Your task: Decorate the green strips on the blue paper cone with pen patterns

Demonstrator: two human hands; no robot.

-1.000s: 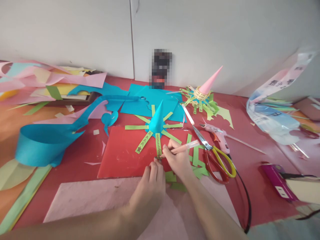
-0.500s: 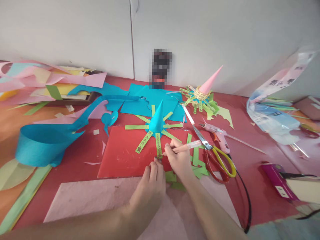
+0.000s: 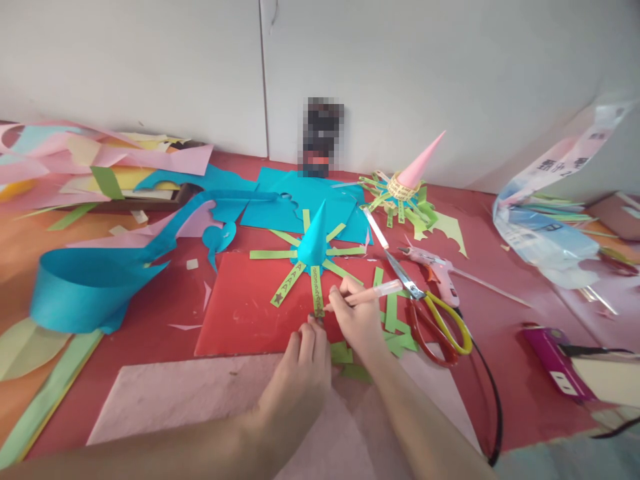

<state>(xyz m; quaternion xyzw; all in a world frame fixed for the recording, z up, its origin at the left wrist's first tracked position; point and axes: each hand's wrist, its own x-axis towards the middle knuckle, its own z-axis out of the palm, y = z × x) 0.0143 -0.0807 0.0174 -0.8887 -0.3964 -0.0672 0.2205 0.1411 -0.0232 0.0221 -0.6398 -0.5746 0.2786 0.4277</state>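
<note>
A blue paper cone stands on a red board, with several green paper strips fanning out from its base. One strip to the lower left carries dark marks and a star. My right hand grips a peach-coloured pen, its tip on the marked front paper strip. At that strip's near end, the fingertips of my left hand are closed together and hold it against the board. Loose green strips lie beside and partly under my right hand.
Scissors with red and yellow handles lie right of my hands, near a pink glue gun. Behind stands a pink cone with green strips. A blue paper band is at left, a purple power strip at right.
</note>
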